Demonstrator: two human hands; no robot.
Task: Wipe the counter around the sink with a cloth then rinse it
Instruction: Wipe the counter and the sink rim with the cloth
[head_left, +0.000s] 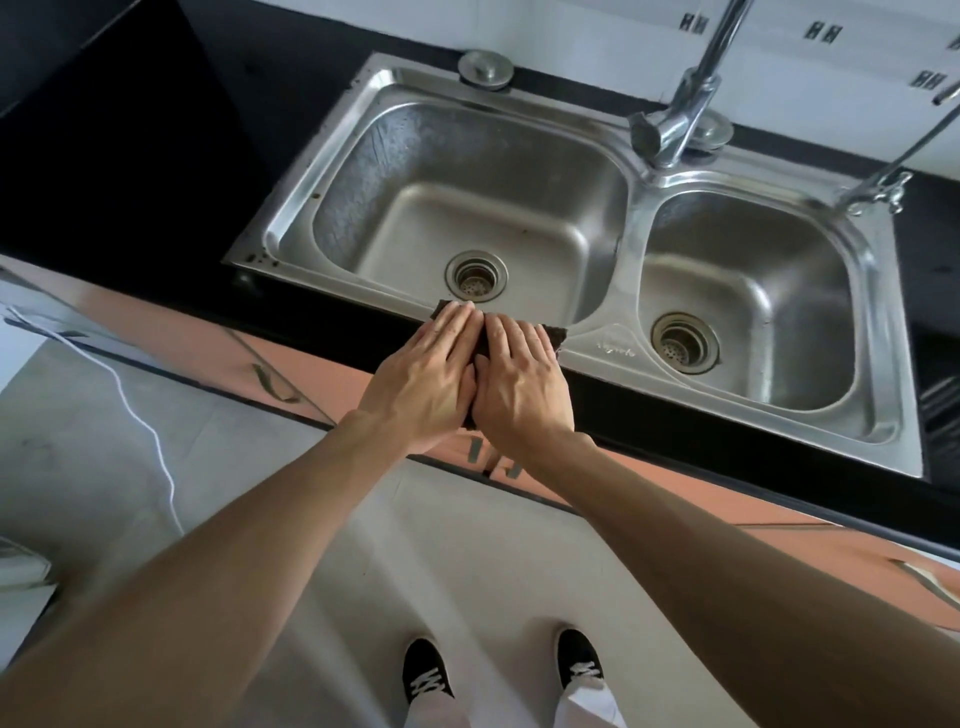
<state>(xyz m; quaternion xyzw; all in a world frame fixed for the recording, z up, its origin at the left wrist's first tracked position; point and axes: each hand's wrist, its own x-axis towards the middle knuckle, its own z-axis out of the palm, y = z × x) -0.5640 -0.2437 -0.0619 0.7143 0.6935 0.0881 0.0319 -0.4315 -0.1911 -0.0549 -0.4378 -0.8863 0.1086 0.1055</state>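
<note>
A dark cloth lies on the front rim of the steel double sink, where the rim meets the black counter. My left hand and my right hand rest side by side, palms down, flat on the cloth, fingers pointing toward the left basin. The hands hide most of the cloth; only its far edge and right corner show. The tap stands behind the divider between the two basins, and no water runs from it.
A second thin tap rises at the sink's right rear. A round steel cap sits on the rear rim. Orange cabinet fronts run below the counter. A white cable lies on the floor at left.
</note>
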